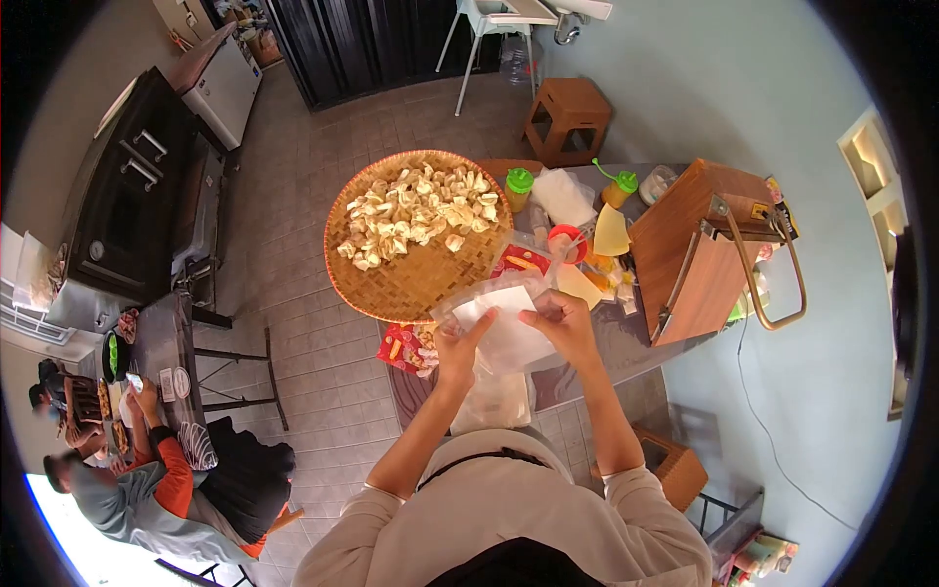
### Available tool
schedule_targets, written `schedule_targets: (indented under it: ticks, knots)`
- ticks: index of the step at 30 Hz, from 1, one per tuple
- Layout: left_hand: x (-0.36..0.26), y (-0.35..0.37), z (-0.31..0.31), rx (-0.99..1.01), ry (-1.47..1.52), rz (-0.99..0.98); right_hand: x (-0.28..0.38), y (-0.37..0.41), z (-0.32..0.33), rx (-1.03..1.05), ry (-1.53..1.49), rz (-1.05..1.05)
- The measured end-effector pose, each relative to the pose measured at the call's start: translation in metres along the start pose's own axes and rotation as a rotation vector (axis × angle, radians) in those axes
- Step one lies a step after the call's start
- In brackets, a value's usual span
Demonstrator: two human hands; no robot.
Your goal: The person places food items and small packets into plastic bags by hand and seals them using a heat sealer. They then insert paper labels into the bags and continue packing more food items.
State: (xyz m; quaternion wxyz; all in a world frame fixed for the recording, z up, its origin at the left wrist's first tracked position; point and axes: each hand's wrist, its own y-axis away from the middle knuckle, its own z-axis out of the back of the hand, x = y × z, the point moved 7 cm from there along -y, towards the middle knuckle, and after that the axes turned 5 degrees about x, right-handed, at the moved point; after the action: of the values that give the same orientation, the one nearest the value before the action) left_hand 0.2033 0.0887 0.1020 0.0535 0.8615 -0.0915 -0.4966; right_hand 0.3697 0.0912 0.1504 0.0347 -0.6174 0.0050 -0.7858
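My left hand (459,352) and my right hand (567,328) pinch the two sides of a clear plastic bag (514,350) in front of my body. A white paper slip (504,301) shows at the bag's upper part, between my thumbs. Just beyond my left hand sits a round woven tray (391,284) with a heap of pale, curled chips (421,210). Below that hand lies a red printed packet (398,344); another red packet (518,260) is right past the bag. More clear bags (494,401) rest at the table edge nearest me.
Jars with green lids (518,188), a red-rimmed container (567,243) and yellow sheets (612,231) crowd the table's far right. A wooden case with a handle (675,264) stands beside them. At left, people (127,489) sit at another table (166,342). A brown stool (569,119) is by the wall.
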Motion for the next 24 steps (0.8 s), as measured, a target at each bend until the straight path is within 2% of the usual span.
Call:
schedule_targets:
  ticks: [1,3,5,6,7,8,9,10,12,14,16,17,19,20,22,23,24]
  knots:
    - [0.028,-0.008,0.020,-0.024,0.046,-0.004,0.001,0.000,0.000,0.019,0.007,-0.013]
    - [0.039,-0.011,0.028,-0.042,0.090,-0.003,-0.004,-0.001,0.003,0.022,0.072,-0.005]
    - [0.028,-0.003,0.017,-0.092,0.170,0.107,-0.004,-0.003,0.011,0.029,0.138,0.004]
    - [0.021,-0.004,0.019,-0.092,0.169,0.109,0.000,-0.002,0.013,0.114,0.205,0.020]
    - [0.013,-0.006,0.020,-0.024,0.089,0.147,0.003,-0.002,0.016,0.197,0.271,0.037]
    - [0.005,-0.008,0.016,0.044,0.010,0.187,0.007,-0.003,0.024,0.194,0.269,0.034]
    - [0.004,-0.005,0.005,0.179,-0.090,0.297,0.007,-0.001,0.023,0.320,0.371,0.025]
    - [0.011,-0.005,0.007,0.178,-0.091,0.303,0.005,0.002,0.020,0.448,0.471,0.018]
    - [0.041,0.004,-0.017,0.654,-0.456,0.307,-0.002,0.000,0.025,0.450,0.525,0.055]
    - [0.073,0.003,-0.020,0.632,-0.524,0.324,-0.007,0.002,0.025,0.443,0.584,0.091]
    - [0.114,-0.008,-0.007,0.367,-0.566,0.162,0.012,0.009,0.034,0.089,0.870,0.333]
    - [0.136,-0.006,-0.013,0.376,-0.563,0.166,0.009,0.015,0.032,0.084,0.876,0.324]
    - [0.172,-0.007,-0.017,0.228,-0.435,0.165,0.013,0.042,0.041,-0.369,1.258,0.387]
    - [0.189,-0.007,-0.023,0.235,-0.430,0.174,-0.010,0.056,0.041,-0.367,1.265,0.375]
    - [0.229,-0.006,-0.026,0.155,-0.374,0.345,-0.103,0.080,0.046,-0.140,0.977,0.078]
    - [0.253,-0.002,-0.027,0.100,-0.158,0.491,-0.135,0.097,0.046,-0.144,0.985,0.062]
    - [0.272,-0.002,-0.026,0.110,-0.156,0.504,-0.174,0.111,0.044,-0.052,0.975,-0.059]
